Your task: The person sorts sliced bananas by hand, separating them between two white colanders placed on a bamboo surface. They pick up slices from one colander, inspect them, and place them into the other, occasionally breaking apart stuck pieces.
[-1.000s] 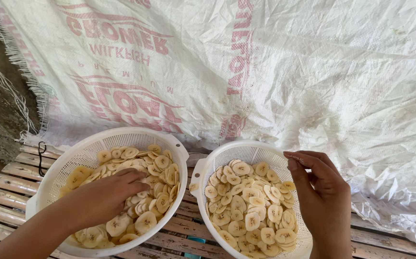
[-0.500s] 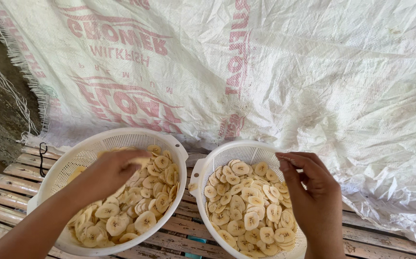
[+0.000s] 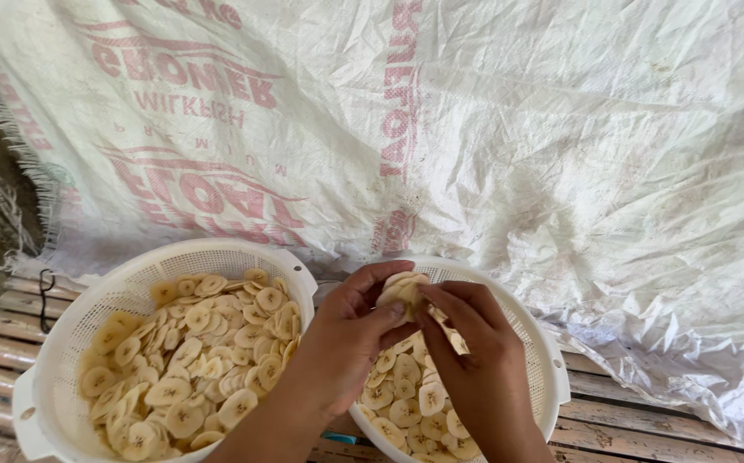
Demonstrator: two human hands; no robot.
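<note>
White plastic colanders, two of them, side by side on a slatted wooden platform (image 3: 646,429): the left colander (image 3: 63,343) is well filled with pale yellow banana slices (image 3: 192,360), the right colander (image 3: 552,369) holds a thinner layer (image 3: 406,394), mostly hidden under the hands. Both hands meet over the right colander, near its far rim. Left hand (image 3: 350,330) comes in from the near left, fingers curled narrow around a small stack of slices (image 3: 402,290), thumb on top. Right hand (image 3: 475,343) comes in from the near right, fingertips pinched on the same stack at its right edge, so both hands are closed on the slices, touching each other. Looks like stuck slices being peeled apart one by one. Judgement on doing it well: keep the left grip light, support the stack from below, let the right thumb and forefinger slide one slice off sideways rather than bending it, since thin slices would likely snap. Stay over the right colander so anything dropped lands in it, not between the slats. Behind the colanders, a large white woven sack cloth (image 3: 518,129) with red lettering lies spread and crumpled on the far side, frayed at its left edge. A small dark cord (image 3: 46,287) sits left of the left colander.
</note>
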